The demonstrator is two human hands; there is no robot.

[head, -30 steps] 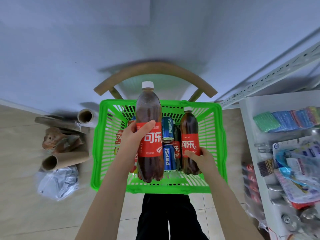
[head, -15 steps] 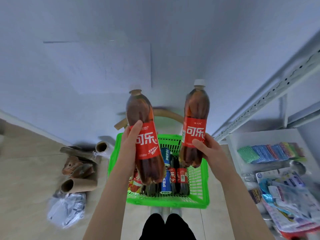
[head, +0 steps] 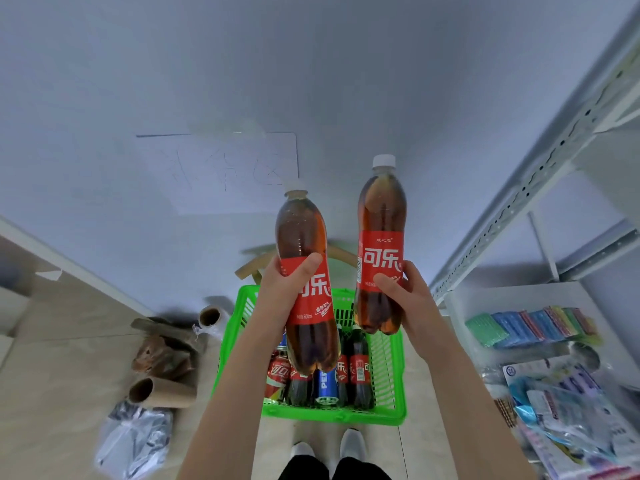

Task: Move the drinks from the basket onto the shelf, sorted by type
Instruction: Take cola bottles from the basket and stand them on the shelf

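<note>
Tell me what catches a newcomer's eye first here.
Two red-labelled bottles are held up at centre: the left cola bottle in the left hand, the right cola bottle, slightly higher, in the right hand. Below them sits the green basket with small cola bottles and a Pepsi can inside.

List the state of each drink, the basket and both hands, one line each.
left bottle: capped, held up over the basket.
right bottle: capped, upright, held higher.
left hand: grips left bottle's label.
right hand: grips right bottle's label.
basket: holds cans and small bottles.
</note>
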